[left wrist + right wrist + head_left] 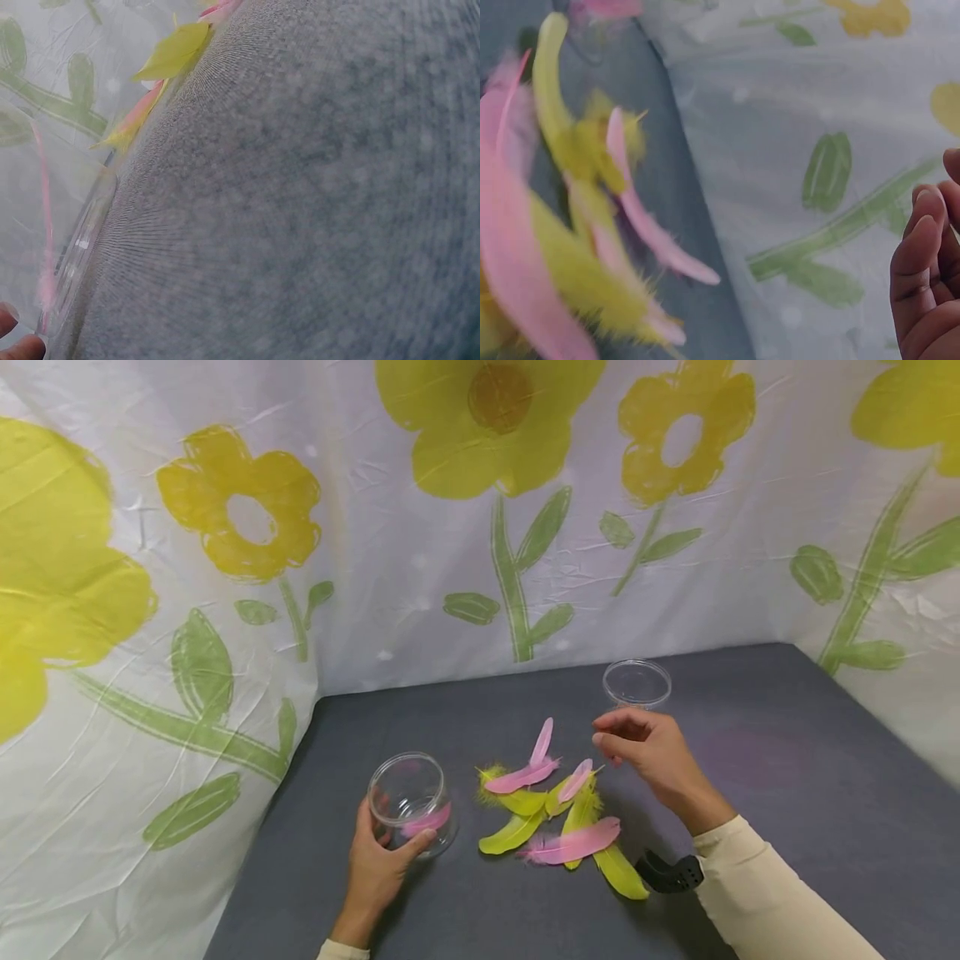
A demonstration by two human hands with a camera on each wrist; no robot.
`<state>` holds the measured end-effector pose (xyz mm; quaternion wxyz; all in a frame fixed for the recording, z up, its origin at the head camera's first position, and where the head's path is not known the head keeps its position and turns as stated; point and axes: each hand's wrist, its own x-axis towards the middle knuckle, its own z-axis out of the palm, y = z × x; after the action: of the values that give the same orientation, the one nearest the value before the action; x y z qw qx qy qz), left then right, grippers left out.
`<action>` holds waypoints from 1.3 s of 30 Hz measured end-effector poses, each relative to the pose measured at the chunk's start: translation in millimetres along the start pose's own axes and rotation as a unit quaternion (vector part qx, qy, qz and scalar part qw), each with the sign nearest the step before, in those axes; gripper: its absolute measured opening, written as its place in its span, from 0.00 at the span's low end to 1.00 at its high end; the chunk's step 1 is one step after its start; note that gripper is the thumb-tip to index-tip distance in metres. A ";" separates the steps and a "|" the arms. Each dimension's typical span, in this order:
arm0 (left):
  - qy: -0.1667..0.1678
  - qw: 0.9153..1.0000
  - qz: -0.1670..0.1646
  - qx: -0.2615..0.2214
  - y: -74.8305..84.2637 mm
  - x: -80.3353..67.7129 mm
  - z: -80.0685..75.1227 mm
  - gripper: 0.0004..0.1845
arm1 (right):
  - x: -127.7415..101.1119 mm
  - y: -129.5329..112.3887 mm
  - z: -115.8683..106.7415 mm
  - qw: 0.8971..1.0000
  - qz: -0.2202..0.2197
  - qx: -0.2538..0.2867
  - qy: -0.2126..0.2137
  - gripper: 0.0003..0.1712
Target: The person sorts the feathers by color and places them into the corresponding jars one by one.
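Observation:
My left hand [377, 874] grips a clear round jar [408, 783] by its side, thumb at the front. Inside the jar lies a pink feather [429, 820], which the left wrist view shows through the wall as a thin pink line. My right hand [662, 762] hovers to the right of a loose pile of feathers, its fingers bent toward the thumb; nothing shows between them. In the pile, yellow-green feathers [512, 834] and pink feathers [581, 842] overlap. The right wrist view has these feathers at left and the fingertips [922, 232] at right, apart from them.
A clear round lid [637, 702] sits beyond my right hand. The dark grey tabletop [487, 910] runs back to a white cloth [420, 643] printed with yellow flowers, which also hangs at both sides. A black band [670, 872] is at my right wrist.

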<state>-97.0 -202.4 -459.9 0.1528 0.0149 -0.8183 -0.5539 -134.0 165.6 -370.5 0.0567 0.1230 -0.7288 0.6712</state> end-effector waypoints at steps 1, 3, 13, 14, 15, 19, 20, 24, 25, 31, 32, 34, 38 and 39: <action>0.000 1.000 0.000 0.001 -0.3 0.0 -0.1 0.53 | -2.3 1.7 -2.3 1.000 0.001 0.001 0.000 0.13; 0.000 1.000 0.000 0.003 -1.2 0.1 -0.3 0.53 | -6.3 5.3 -6.1 1.000 0.003 0.004 0.000 0.12; -0.001 1.000 -0.005 0.009 -1.5 0.8 -0.5 0.54 | -21.4 32.8 -20.6 0.998 0.054 -0.007 0.019 0.13; -0.001 1.000 -0.005 0.009 -1.6 0.9 -0.5 0.55 | -23.1 36.8 -21.5 0.998 0.063 -0.009 0.021 0.13; 0.000 1.000 -0.005 0.009 -1.7 1.1 -0.5 0.55 | -24.8 40.8 -22.3 0.997 0.070 -0.009 0.020 0.14; 0.000 1.000 -0.005 0.013 -2.2 1.7 -0.5 0.55 | -30.6 56.4 -25.7 0.995 0.094 -0.026 0.000 0.16; -0.001 1.000 -0.005 0.013 -2.3 1.7 -0.5 0.55 | -32.2 59.7 -26.6 0.994 0.101 -0.033 -0.011 0.17; -0.004 1.000 -0.005 0.013 -3.1 1.3 -0.5 0.55 | -37.8 68.7 -29.3 0.986 0.144 -0.055 -0.060 0.18; -0.004 1.000 -0.005 0.013 -3.0 1.3 -0.6 0.55 | -38.8 70.0 -29.4 0.984 0.151 -0.060 -0.071 0.18; -0.001 1.000 -0.002 0.010 -2.3 1.1 -0.8 0.55 | -40.9 74.8 -24.1 0.980 0.152 -0.076 -0.104 0.14; -0.002 1.000 -0.003 0.010 -2.2 1.0 -0.7 0.55 | -41.2 75.3 -22.9 0.979 0.152 -0.079 -0.108 0.13; -0.003 1.000 -0.004 0.011 -2.1 0.7 -0.7 0.55 | -41.5 76.5 -20.7 0.978 0.154 -0.083 -0.112 0.12; -0.003 1.000 -0.005 0.011 -1.9 0.4 -0.4 0.55 | -42.7 77.8 -16.9 0.979 0.150 -0.072 -0.116 0.11; -0.003 1.000 -0.005 0.010 -1.7 0.4 -0.3 0.55 | -43.0 77.4 -16.2 0.980 0.148 -0.066 -0.114 0.11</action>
<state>-97.6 -203.4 -461.3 0.1472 0.0189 -0.8243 -0.5464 -113.6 191.5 -454.2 -0.1187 0.0861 -0.7832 0.6042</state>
